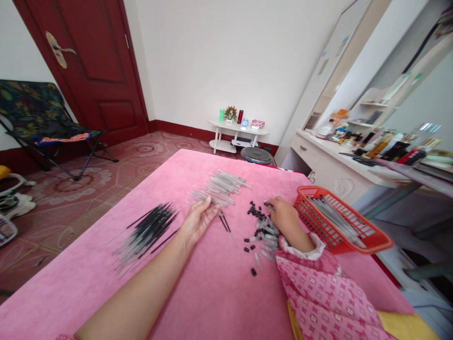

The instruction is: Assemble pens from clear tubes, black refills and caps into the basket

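Observation:
My left hand [201,221] is closed in a pinch over the middle of the pink cloth. Two thin black-and-clear sticks, like pen refills [223,223], stick out from under its fingertips. Just beyond lies a pile of translucent grey tubes [226,182], like pen barrels. A larger heap of black-and-clear refills [148,231] is left of the hand. My right hand [283,216] has its fingers curled down beside small black caps [255,210]; what its fingertips hold is hidden. Clear caps [269,233] lie under and beside its wrist.
A red plastic basket [375,243] with long grey tubes stands at the right edge of the pink-covered table [219,293]. A white dresser [339,165] with bottles is beyond it. Farther off are a round stool [256,155], a low white shelf [226,125] and a folding chair [42,118].

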The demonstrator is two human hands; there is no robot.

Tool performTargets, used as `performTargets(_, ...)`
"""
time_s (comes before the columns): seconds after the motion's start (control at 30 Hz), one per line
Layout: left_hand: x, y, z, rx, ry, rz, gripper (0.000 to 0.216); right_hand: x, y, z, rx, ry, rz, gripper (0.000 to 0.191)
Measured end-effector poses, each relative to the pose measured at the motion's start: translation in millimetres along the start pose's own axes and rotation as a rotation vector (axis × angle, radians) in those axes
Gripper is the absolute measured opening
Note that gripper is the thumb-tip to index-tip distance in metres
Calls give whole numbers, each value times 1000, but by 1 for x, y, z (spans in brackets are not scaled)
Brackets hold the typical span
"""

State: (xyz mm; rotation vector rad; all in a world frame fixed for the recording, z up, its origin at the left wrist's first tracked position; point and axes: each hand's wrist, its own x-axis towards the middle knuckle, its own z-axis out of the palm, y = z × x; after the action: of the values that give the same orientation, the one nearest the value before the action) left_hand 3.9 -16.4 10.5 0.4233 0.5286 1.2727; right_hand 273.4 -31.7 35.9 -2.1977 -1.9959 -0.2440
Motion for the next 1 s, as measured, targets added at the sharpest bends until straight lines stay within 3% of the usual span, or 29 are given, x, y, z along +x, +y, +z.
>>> performTargets(0.33,2,0,-2,13,1,4,7,1,-14,-8,201,-88,-4,19)
performTargets(0.57,1,0,-1,30,2,6,5,-1,-12,-5,201,-98,-67,21)
performTargets(0.83,1,-3,-2,72,-11,15,3,1,-13,-1,231,-82,2,17)
performTargets(1.0,-1,-3,-1,112,-4,21,3,3,-29,-6,596,-42,-58,13)
